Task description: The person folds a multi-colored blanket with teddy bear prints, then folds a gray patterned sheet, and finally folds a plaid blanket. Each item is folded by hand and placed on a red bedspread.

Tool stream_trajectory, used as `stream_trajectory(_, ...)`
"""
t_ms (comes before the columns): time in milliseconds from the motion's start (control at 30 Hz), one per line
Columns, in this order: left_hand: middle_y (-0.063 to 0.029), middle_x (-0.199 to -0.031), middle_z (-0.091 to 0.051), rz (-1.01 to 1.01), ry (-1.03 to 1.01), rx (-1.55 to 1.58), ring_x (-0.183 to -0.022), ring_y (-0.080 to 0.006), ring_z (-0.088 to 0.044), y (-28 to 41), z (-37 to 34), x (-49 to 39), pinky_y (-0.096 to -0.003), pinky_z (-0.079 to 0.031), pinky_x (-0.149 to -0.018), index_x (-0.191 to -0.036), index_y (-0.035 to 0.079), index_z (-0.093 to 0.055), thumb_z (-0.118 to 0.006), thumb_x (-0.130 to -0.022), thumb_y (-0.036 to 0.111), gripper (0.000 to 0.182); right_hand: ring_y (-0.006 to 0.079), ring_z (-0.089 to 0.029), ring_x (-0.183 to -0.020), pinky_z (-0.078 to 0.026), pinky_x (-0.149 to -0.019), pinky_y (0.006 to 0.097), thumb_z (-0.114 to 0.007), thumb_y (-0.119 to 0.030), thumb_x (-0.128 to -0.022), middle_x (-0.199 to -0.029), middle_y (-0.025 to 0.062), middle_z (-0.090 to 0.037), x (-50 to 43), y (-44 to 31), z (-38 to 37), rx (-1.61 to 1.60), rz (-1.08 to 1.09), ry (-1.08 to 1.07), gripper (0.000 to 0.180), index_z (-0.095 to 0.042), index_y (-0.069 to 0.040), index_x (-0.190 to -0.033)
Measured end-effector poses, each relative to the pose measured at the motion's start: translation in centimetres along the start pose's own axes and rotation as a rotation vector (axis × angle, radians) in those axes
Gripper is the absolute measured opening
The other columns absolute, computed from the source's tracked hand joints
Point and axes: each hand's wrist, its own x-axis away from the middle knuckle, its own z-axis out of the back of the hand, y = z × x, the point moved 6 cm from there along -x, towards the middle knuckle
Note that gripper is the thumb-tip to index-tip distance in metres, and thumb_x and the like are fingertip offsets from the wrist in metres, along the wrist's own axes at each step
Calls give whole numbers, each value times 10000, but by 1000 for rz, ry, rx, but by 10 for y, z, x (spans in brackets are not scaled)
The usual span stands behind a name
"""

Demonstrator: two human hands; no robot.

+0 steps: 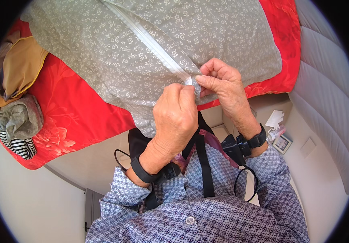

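A grey-green fabric cover with white flowers [126,63] lies spread over a red floral bed cover [80,112]. A white zipper [159,51] runs diagonally across it towards both hands. My left hand [176,112], fingers closed, pinches the lower end of the zipper at the fabric's near edge. Just right of it, my right hand [221,82] holds the fabric flap beside the zipper end between thumb and fingers. The fingertips of both hands are close together. What lies under my left fingers is hidden.
Folded clothes, a brown garment [22,66], a grey one [19,117] and a striped one [16,145], lie at the left on the bed. A padded grey headboard [323,82] stands at the right. Below it are a framed picture [281,144], a bottle [276,132] and white tissue [274,119].
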Motion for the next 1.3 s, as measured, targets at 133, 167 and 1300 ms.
stream_trajectory(133,-151,-842,-514,-56,-45,-117,-740,-294,-569,3,-2,0,-391,-487,-597,-948,-40,-578,-636,-763,-46,194,68,-628,-734,-555,-622,225,-661,-86,-933,-828,4,-632,0,0,-1,-3,-16,4,91,-601,-17,-937)
stream_trajectory(167,-151,-835,-505,-49,-58,-134,-740,-296,-562,3,-2,0,-390,-486,-599,-939,-39,-571,-630,-761,-49,188,68,-627,-733,-556,-621,225,-661,-86,-933,-828,4,-632,0,-1,-1,3,-13,-1,91,-601,-18,-938)
stream_trajectory(1300,-103,-725,-474,-286,167,-911,-679,-214,-514,-54,90,-146,-289,-434,-515,-744,-1,-525,-593,-734,56,89,146,-582,-583,-482,-549,289,-728,-4,-698,-654,65,-570,32,-18,-22,802,342,85,179,-567,-5,-777)
